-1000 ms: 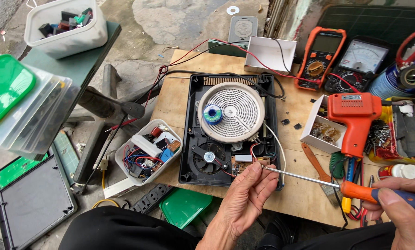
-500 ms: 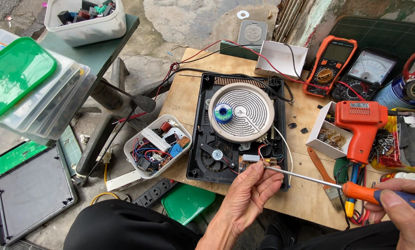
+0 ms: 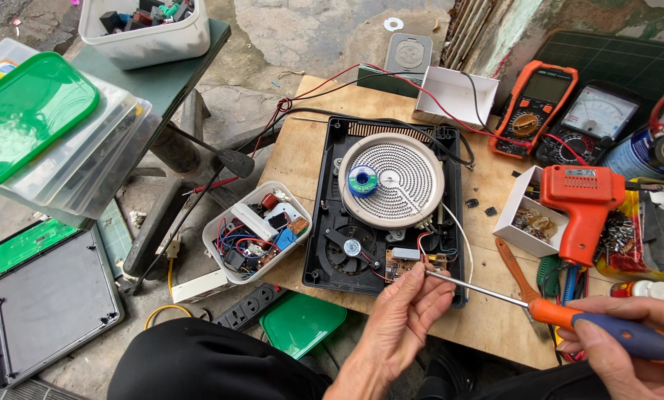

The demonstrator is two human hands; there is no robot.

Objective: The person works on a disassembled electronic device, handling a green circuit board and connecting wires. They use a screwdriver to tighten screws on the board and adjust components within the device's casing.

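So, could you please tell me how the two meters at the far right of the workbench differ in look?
The orange meter has a bright orange case, a blank flat screen and an amber round dial. The black meter beside it has a dark case and a wide pale scale window with a needle face. The orange one stands taller and narrower; the black one is squatter. Both lie face up with red leads near them.

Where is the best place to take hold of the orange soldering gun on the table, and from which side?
Probably the orange soldering gun is best taken by its pistol handle, which points toward the person. Come from the near side with the right hand; the body above lies beside the white box.
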